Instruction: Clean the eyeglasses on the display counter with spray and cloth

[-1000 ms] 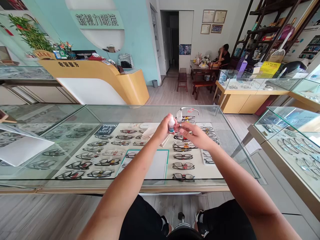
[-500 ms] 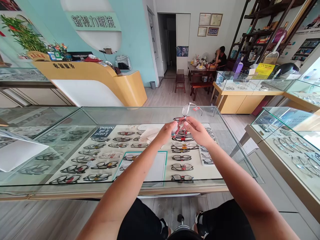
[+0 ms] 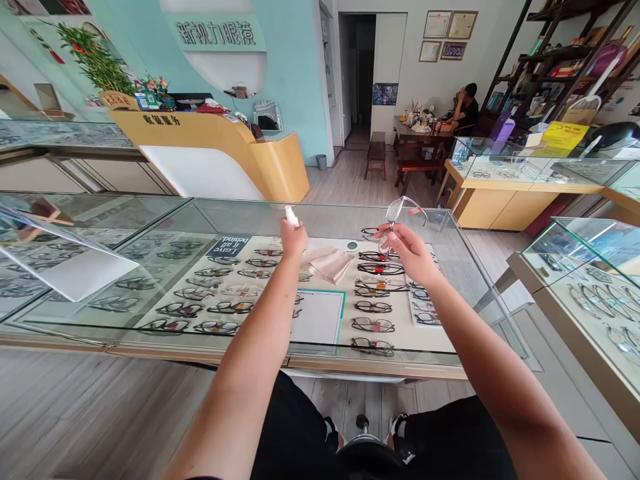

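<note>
My left hand is closed around a small spray bottle; only its white top shows above the fingers. To the right, my right hand pinches a pair of eyeglasses and holds it raised over the glass counter. One lens and a temple with a red tag stick up above the fingers. Between the two hands, a crumpled pale pink cloth lies on the counter.
Rows of eyeglass frames lie inside the glass display counter. A white folded panel stands at left. Another glass case is at right. Beyond, a person sits at a cluttered table.
My left hand has moved left, away from the eyeglasses, with the spray bottle in it. My right hand still holds the eyeglasses up. The view has shifted a little, and the cloth shows more fully.
</note>
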Motion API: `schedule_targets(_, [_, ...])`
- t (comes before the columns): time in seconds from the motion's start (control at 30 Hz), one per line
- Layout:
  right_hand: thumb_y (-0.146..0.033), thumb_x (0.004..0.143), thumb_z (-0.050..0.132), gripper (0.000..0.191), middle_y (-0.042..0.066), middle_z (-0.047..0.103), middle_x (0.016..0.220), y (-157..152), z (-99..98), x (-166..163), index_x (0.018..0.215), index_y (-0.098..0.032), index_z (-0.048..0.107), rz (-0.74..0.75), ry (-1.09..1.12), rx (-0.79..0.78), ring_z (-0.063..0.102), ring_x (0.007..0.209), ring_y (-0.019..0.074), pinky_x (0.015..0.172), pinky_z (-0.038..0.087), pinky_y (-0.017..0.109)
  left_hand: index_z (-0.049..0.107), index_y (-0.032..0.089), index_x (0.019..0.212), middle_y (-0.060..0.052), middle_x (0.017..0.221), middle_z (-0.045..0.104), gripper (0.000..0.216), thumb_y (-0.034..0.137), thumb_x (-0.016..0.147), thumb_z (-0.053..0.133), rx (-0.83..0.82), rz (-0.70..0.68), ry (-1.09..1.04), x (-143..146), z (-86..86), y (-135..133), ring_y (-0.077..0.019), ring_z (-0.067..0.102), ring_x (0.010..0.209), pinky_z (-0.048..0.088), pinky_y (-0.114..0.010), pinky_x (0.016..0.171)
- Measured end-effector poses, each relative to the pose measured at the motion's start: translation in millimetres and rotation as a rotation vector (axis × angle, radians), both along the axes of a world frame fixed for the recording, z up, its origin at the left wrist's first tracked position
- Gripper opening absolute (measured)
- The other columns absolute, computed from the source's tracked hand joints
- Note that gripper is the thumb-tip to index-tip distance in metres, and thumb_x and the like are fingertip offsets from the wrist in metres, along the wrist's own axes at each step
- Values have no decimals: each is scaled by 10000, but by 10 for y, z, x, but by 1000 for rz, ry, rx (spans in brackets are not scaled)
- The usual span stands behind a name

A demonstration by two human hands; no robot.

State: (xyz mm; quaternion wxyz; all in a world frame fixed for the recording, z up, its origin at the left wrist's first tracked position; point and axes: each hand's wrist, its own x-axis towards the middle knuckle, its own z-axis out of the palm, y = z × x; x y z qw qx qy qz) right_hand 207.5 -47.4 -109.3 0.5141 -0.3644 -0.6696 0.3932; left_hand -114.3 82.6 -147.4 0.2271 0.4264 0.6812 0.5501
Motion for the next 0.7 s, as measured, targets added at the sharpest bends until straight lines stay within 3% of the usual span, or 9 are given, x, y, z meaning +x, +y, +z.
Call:
schedule_targets(0.2, [-869,1028,645,644,116,809,1289,20,-27,-9,1235,-265,732,7,-14,13,706,970,231,862,648,389,627,215,1361,-168,1430,776,498,125,872,667,-48,95,42,-204,-143,84,-338,749,1346,578,-487,1195])
schedule_targets(0.47, [-842,1052,630,630,116,809,1296,17,-38,-4,1285,-266,734,2,-25,20,718,978,229,880,657,398,644,206,1351,-160,1376,794,526,57,848,674,-83,125,92,-176,-141,48,-363,760,1346,562,-518,1240])
schedule_targets(0.53, [-835,1062,622,627,115,811,1292,19,-37,2,1294,-263,733,-1,-36,33,723,974,227,898,659,403,602,185,1437,-209,1472,731,635,52,827,716,-98,158,97,-142,-97,23,-405,725,1406,545,-568,1254])
schedule_targets(0.63, [-824,1070,623,615,112,812,1285,19,-33,7,1292,-262,737,2,-37,46,719,964,222,921,658,410,464,164,1600,-297,1727,481,860,61,803,770,-51,317,160,-75,71,-81,-483,527,1620,445,-664,1324])
schedule_targets(0.7, [-820,1070,630,606,108,809,1290,16,-31,7,1292,-267,741,2,-26,39,709,960,220,917,654,407,503,174,1567,-257,1699,521,798,75,820,764,92,372,300,-16,245,-214,-441,502,1633,446,-613,1323])
